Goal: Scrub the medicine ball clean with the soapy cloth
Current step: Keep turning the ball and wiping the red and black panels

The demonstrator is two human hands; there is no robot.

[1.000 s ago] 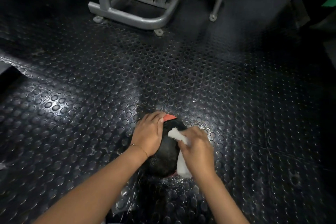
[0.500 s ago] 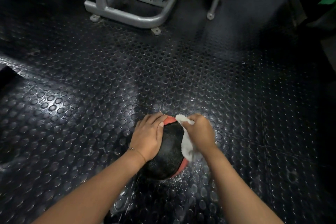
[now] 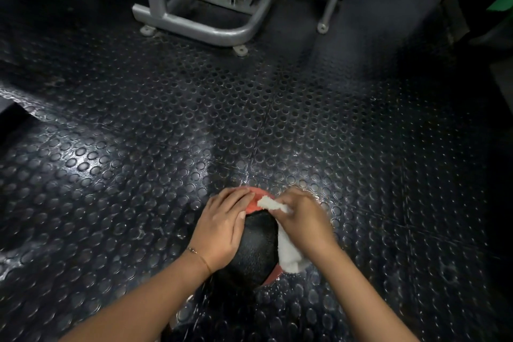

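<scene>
Checker: Hand positions relative to the medicine ball?
Operator: My left hand lies flat on its left side, fingers straight, bracing. Ball rests on studded floor between my hands. My right hand grips the cloth against its right side. Open floor all round; machine frame far beyond.

Your medicine ball sits on the floor, your left hand on its left side, your right hand on its right with the cloth between hand and ball. A machine frame stands well behind it
</scene>
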